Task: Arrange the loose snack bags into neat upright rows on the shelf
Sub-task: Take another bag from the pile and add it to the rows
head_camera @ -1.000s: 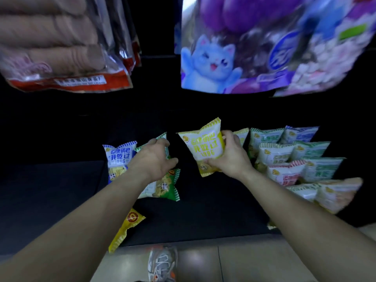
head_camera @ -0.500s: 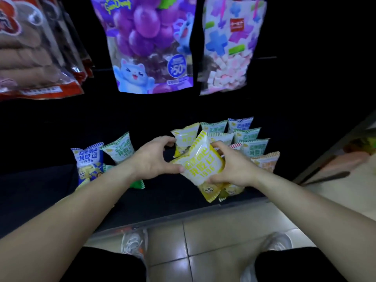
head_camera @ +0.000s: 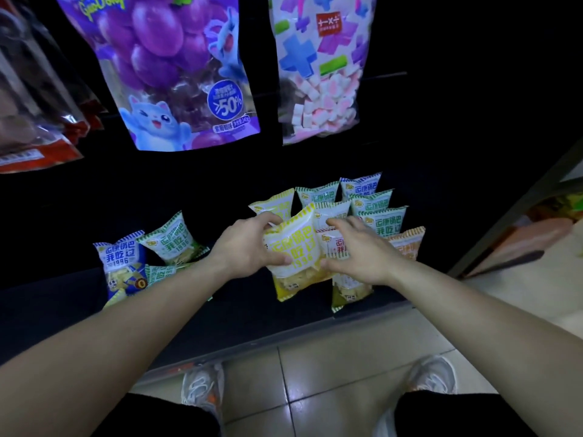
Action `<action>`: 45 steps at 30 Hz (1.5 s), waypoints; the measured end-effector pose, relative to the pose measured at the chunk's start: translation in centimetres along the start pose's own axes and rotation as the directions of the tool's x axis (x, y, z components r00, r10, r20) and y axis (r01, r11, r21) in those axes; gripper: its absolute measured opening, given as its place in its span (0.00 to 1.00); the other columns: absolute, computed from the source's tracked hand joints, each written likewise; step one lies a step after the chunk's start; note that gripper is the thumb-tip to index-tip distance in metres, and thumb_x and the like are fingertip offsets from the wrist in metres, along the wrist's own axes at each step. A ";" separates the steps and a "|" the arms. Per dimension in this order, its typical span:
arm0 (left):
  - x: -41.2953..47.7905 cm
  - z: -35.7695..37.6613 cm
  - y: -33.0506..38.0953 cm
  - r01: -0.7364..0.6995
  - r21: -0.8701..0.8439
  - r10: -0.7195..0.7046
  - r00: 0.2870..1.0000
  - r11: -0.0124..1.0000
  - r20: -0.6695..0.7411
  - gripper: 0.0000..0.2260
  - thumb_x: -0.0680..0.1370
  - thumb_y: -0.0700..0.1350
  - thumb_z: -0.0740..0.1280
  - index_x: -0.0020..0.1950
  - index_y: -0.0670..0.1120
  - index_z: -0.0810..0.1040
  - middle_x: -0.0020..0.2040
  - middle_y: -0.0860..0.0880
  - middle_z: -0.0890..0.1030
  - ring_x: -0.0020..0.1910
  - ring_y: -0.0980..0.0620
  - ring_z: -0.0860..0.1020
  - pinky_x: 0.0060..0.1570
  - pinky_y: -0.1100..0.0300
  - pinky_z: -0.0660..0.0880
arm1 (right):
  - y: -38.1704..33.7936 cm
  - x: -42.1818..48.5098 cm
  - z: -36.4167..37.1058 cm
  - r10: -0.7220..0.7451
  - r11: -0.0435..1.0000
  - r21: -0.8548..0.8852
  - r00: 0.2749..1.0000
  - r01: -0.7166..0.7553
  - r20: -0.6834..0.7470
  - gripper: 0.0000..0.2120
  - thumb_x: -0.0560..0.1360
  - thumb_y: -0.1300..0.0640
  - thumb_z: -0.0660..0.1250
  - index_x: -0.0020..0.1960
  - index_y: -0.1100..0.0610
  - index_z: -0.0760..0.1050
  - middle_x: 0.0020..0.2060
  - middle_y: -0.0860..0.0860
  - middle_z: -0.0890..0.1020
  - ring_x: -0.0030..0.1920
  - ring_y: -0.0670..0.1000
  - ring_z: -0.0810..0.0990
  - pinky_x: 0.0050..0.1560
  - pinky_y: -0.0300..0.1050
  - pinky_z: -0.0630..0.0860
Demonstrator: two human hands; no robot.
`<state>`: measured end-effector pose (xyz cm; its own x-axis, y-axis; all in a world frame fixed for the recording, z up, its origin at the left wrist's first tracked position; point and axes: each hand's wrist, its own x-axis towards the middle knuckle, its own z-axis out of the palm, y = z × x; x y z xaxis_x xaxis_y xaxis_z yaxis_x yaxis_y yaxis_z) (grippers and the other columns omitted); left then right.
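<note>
Head view, looking down at a low dark shelf (head_camera: 220,313) with tiled floor (head_camera: 315,373) in front of it.

Yellow snack bag (head_camera: 293,250): held between both hands, just above the shelf surface, tilted with its top edge leaning to the right. Bottom edge hangs near the front part of the shelf.

Left hand (head_camera: 244,247): grasping the bag's left side, thumb across the front face, fingers curled over the upper left corner.

Right hand (head_camera: 359,250): closed on the bag's right edge, thumb at the lower right of the bag, fingers spread over the top toward the packs behind.

Placement relative to the rest: the held bag sits directly in front of a pale yellow bag (head_camera: 274,205) that stands upright behind the left hand's fingers. Just to the right stands the arranged group, green-and-white bags (head_camera: 378,216) in rows running back, a blue-topped one (head_camera: 359,184) at the rear, an orange bag (head_camera: 407,244) at the right front. A red-and-white bag (head_camera: 332,244) is partly covered by the right hand; below that wrist an olive-bottomed bag (head_camera: 348,291) reaches the shelf's front edge.

Left of the left forearm, well apart from the held bag: a blue snack bag (head_camera: 121,263) and a green snack bag (head_camera: 172,239), loosely leaning, more partly hidden under the arm.

Above: hanging grape gummy pouch (head_camera: 176,74) and a marshmallow pouch (head_camera: 318,70).

Bottom of frame: two grey sneakers (head_camera: 202,386) on the floor.
</note>
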<state>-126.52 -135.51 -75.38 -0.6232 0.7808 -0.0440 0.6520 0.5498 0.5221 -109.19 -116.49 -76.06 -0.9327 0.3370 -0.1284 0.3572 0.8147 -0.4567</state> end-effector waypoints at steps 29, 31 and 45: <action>15.2 11.2 -10.2 0.208 0.190 -0.212 0.977 0.959 -0.002 0.37 0.66 0.55 0.79 0.71 0.57 0.67 0.67 0.47 0.73 0.64 0.45 0.72 0.50 0.50 0.77 | 3.7 5.3 4.3 0.215 0.966 -0.187 0.958 -0.180 0.189 0.37 0.75 0.38 0.65 0.77 0.50 0.55 0.70 0.53 0.63 0.70 0.57 0.65 0.64 0.55 0.70; 15.4 11.6 -9.9 0.200 0.194 -0.203 0.979 0.960 -0.008 0.36 0.67 0.55 0.78 0.72 0.55 0.67 0.68 0.48 0.70 0.67 0.45 0.68 0.54 0.49 0.76 | 3.8 5.3 4.5 0.219 0.966 -0.185 0.956 -0.183 0.197 0.37 0.74 0.38 0.65 0.76 0.50 0.55 0.70 0.52 0.63 0.70 0.57 0.65 0.64 0.54 0.69; 15.2 12.2 -7.9 0.142 0.456 -0.143 0.989 0.879 -0.033 0.33 0.72 0.59 0.71 0.73 0.52 0.64 0.67 0.47 0.71 0.68 0.42 0.66 0.63 0.46 0.65 | 3.9 5.1 4.1 0.230 0.962 -0.189 0.956 -0.195 0.182 0.34 0.74 0.38 0.66 0.75 0.48 0.59 0.70 0.50 0.64 0.69 0.56 0.66 0.62 0.54 0.71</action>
<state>-135.90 -124.42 -90.55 -0.7236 0.6843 -0.0902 0.6815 0.7290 0.0643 -112.75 -113.57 -82.13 -0.8187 0.4237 -0.3875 0.5354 0.8073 -0.2484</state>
